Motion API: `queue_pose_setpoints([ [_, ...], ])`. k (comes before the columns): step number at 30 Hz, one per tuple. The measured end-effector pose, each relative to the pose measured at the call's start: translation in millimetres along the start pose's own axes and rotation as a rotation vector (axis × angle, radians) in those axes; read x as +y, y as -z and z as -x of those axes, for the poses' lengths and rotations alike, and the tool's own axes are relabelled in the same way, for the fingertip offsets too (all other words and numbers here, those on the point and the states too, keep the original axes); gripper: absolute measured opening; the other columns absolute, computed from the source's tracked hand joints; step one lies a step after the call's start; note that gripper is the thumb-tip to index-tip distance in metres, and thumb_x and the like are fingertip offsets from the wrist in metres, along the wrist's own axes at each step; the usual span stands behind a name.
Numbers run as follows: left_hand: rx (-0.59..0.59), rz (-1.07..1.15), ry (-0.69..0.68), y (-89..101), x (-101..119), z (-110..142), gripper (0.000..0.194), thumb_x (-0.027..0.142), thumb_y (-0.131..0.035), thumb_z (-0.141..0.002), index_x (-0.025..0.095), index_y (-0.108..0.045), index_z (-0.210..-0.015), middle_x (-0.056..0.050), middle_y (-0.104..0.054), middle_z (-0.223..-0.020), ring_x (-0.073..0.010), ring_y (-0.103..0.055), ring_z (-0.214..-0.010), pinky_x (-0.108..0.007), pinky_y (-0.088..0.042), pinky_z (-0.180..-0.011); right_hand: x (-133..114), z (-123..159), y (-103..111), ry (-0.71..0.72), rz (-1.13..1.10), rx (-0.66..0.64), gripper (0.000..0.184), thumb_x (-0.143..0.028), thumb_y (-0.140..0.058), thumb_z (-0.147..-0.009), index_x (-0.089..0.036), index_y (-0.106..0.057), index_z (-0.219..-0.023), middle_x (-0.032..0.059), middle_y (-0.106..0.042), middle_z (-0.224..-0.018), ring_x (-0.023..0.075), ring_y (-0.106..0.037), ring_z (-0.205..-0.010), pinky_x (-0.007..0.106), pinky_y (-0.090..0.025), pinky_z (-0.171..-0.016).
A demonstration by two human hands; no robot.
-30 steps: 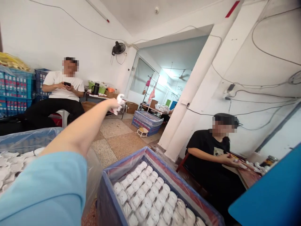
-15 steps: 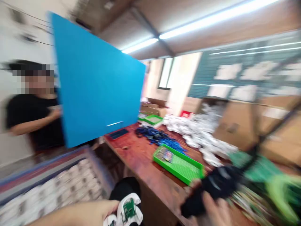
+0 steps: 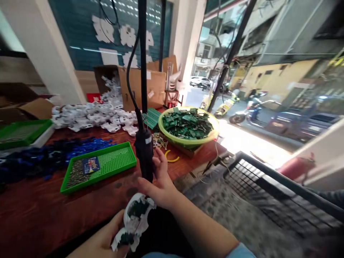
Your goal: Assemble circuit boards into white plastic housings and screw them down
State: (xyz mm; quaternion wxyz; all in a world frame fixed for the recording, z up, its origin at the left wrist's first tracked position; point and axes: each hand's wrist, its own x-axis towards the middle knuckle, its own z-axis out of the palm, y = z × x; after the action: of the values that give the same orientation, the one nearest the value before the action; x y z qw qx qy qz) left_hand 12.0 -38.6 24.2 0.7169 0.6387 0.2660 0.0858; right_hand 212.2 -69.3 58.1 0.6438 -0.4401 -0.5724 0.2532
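My right hand (image 3: 158, 182) is wrapped round a black electric screwdriver (image 3: 144, 150) that hangs upright from a cable above the table edge. Just below it, my left hand (image 3: 103, 242) grips a white plastic housing (image 3: 134, 218) with a green circuit board set inside. The screwdriver's tip points down at the housing; whether it touches is hidden by my fingers.
A reddish wooden table (image 3: 34, 208) carries a green mesh tray (image 3: 107, 163) with small screws, a pile of blue parts (image 3: 40, 154), a heap of white housings (image 3: 91, 114) and a yellow-green bowl (image 3: 188, 125) of green boards. A black wire crate (image 3: 268, 182) stands to the right.
My view has swung right from the room and the crate of white parts to the table. My left hand brought the housing in low; my right hand now holds the screwdriver upright.
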Motion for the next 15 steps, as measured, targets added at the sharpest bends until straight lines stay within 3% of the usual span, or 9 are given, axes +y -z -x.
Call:
queue_pose_setpoints([
  [4,-0.045,0.056,0.054,10.2,-2.4,-5.0,0.07,0.042,-0.074,-0.071,0.029,-0.047,-0.134,-0.003,-0.058,-0.133,-0.0292,-0.043,-0.13,-0.043,-0.027,-0.113,3.8,8.9,5.9,-0.006,0.093,0.094,0.089,-0.041,-0.063,-0.082,-0.028,0.003,-0.141,0.0123,-0.04,-0.13,0.0228,-0.043,-0.125,0.049,-0.031,-0.109],
  [9,-0.067,0.195,0.134,7.1,-3.8,-5.1,0.068,0.04,-0.077,-0.068,0.031,-0.051,-0.13,-0.002,-0.06,-0.131,-0.0288,-0.045,-0.129,-0.045,-0.027,-0.113,6.4,14.6,7.6,0.045,0.148,0.153,0.085,-0.039,-0.062,-0.083,-0.028,0.002,-0.139,0.0141,-0.035,-0.138,0.0219,-0.035,-0.133,0.049,-0.027,-0.113],
  [12,-0.009,0.166,0.183,2.3,-3.3,-7.2,0.071,0.042,-0.079,-0.064,0.031,-0.053,-0.129,-0.003,-0.062,-0.129,-0.0302,-0.041,-0.132,-0.044,-0.028,-0.113,9.1,19.9,10.6,0.084,0.18,0.211,0.08,-0.035,-0.059,-0.085,-0.027,-0.001,-0.138,0.0135,-0.034,-0.139,0.0204,-0.035,-0.133,0.047,-0.03,-0.112],
  [15,0.063,0.044,0.227,-4.0,-0.7,-14.1,0.069,0.045,-0.079,-0.064,0.03,-0.055,-0.127,-0.002,-0.062,-0.129,-0.0321,-0.04,-0.132,-0.045,-0.031,-0.112,11.9,33.4,21.5,0.133,0.272,0.357,0.069,-0.03,-0.059,-0.084,-0.026,-0.014,-0.137,0.0117,-0.042,-0.131,0.0195,-0.045,-0.123,0.043,-0.04,-0.105],
])
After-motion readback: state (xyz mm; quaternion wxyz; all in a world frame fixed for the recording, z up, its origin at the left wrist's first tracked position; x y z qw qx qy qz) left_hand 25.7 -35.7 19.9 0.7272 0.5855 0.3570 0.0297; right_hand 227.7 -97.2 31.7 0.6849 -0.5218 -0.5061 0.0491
